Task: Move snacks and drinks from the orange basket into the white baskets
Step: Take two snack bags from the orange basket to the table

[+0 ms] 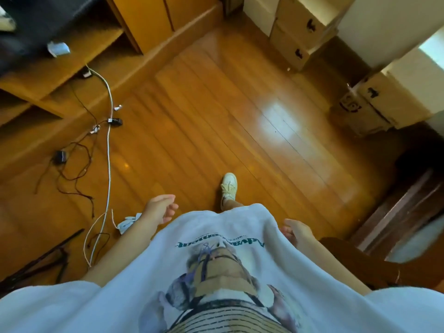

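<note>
A glossy wooden plank floor is filling most of the frame, with a pale patch of light glaring off it right of centre. None of the baskets, snacks or drinks is showing anywhere in this view, so where they are cannot be told.

At the lower middle, the left hand is hanging beside a white printed T-shirt, its fingers loosely curled and holding nothing. The right hand is hanging at the shirt's other edge, also loosely curled and holding nothing, its fingers partly covered by the fabric. A cream lace-up shoe is pointing up the frame just above the shirt's hem.

At the left, a white cable and thin dark wires are trailing in loops over the floor. A wooden shelf unit is filling the upper left, blurred. Stacked cardboard boxes are standing at the upper right, cut off by the frame edge. Something dark and wooden at the lower right is too blurred to make out.
</note>
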Motion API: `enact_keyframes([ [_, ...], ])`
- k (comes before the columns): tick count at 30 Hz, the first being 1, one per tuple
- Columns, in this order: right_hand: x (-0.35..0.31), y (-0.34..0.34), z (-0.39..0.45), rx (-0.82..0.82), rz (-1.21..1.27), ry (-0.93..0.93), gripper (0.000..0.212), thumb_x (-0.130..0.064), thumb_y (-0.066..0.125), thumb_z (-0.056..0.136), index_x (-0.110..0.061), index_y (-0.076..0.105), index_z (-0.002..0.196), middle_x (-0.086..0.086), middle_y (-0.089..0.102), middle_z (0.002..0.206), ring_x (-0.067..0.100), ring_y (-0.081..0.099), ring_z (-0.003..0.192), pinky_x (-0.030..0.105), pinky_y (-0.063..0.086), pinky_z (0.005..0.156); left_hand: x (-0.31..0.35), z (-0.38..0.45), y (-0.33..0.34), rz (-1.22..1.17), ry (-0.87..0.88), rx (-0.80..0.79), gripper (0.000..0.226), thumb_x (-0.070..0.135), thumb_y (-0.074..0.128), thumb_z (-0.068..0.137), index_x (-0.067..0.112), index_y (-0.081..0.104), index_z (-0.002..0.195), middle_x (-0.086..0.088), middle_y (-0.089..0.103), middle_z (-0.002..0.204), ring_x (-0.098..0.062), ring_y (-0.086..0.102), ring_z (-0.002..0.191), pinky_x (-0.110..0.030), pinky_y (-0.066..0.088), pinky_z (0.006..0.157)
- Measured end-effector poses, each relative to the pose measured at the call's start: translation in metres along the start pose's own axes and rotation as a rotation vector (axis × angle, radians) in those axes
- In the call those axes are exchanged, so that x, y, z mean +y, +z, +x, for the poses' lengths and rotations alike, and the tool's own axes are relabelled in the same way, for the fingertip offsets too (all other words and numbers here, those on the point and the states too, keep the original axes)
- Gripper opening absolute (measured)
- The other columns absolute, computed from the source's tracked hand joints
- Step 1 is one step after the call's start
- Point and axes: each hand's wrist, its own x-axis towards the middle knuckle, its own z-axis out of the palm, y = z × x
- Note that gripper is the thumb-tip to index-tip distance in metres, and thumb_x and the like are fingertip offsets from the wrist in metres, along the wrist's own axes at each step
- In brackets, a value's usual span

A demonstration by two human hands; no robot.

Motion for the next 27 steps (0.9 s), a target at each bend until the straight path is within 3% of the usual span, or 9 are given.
enact_keyframes([
  [5, -0.133, 0.047, -0.004, -0.131, -0.158, -0.214, 0.010, -0.013, 0.046, 0.092, -0.014, 0.052, 0.100, 0.006, 0.052, 0.064, 0.015, 0.049, 0.048, 0.023, 0.036, 0.053, 0.056, 0.017, -0.006, -0.177, -0.047, 0.059, 0.029, 0.013, 0.047, 0.096, 0.004, 0.055, 0.123, -0.005, 0.056, 0.074, -0.015, 0.046, 0.061, -0.025, 0.038, 0.057],
  [8, -0.202, 0.080, -0.015, -0.210, -0.255, -0.316, 0.009, -0.013, 0.045, 0.092, -0.016, 0.052, 0.089, 0.004, 0.053, 0.064, 0.012, 0.050, 0.047, 0.022, 0.034, 0.053, 0.075, 0.029, -0.009, -0.253, -0.113, 0.103, 0.031, 0.013, 0.044, 0.097, 0.004, 0.053, 0.126, -0.005, 0.054, 0.073, -0.014, 0.044, 0.060, -0.024, 0.036, 0.056],
  [11, -0.255, 0.111, -0.024, -0.268, -0.339, -0.370, 0.017, -0.015, 0.046, 0.093, -0.021, 0.051, 0.078, 0.001, 0.054, 0.064, 0.005, 0.053, 0.039, 0.021, 0.036, 0.053, 0.089, 0.042, -0.015, -0.320, -0.196, 0.137, 0.032, 0.015, 0.045, 0.097, 0.004, 0.053, 0.126, -0.005, 0.055, 0.073, -0.014, 0.045, 0.060, -0.024, 0.036, 0.057],
  [15, -0.308, 0.148, -0.025, -0.323, -0.404, -0.399, 0.015, -0.017, 0.049, 0.093, -0.022, 0.051, 0.079, 0.000, 0.056, 0.065, 0.008, 0.054, 0.045, 0.021, 0.037, 0.053, 0.113, 0.067, -0.025, -0.396, -0.265, 0.149, 0.034, 0.017, 0.047, 0.096, 0.005, 0.051, 0.127, -0.004, 0.056, 0.074, -0.011, 0.049, 0.056, -0.024, 0.038, 0.057],
  [20, -0.369, 0.184, -0.018, -0.302, -0.410, -0.376, 0.015, -0.014, 0.048, 0.093, -0.020, 0.052, 0.080, 0.003, 0.055, 0.067, 0.016, 0.052, 0.056, 0.023, 0.036, 0.054, 0.174, 0.116, -0.044, -0.448, -0.292, 0.112, 0.040, 0.021, 0.042, 0.098, 0.005, 0.045, 0.134, -0.001, 0.058, 0.072, -0.013, 0.049, 0.060, -0.024, 0.034, 0.059],
  [23, -0.405, 0.201, -0.016, -0.249, -0.414, -0.358, 0.012, -0.014, 0.048, 0.093, -0.018, 0.053, 0.083, 0.004, 0.054, 0.067, 0.017, 0.051, 0.055, 0.023, 0.033, 0.052, 0.227, 0.149, -0.060, -0.438, -0.285, 0.082, 0.040, 0.020, 0.043, 0.097, 0.003, 0.045, 0.134, 0.006, 0.063, 0.045, -0.011, 0.057, 0.048, -0.025, 0.032, 0.060],
  [27, -0.451, 0.219, -0.018, -0.194, -0.400, -0.343, 0.004, -0.013, 0.049, 0.093, -0.012, 0.052, 0.092, 0.006, 0.054, 0.067, 0.015, 0.052, 0.050, 0.022, 0.035, 0.049, 0.310, 0.184, -0.077, -0.422, -0.217, 0.059, 0.034, 0.020, 0.044, 0.097, 0.007, 0.050, 0.127, 0.003, 0.064, 0.058, -0.010, 0.054, 0.051, -0.024, 0.035, 0.059],
])
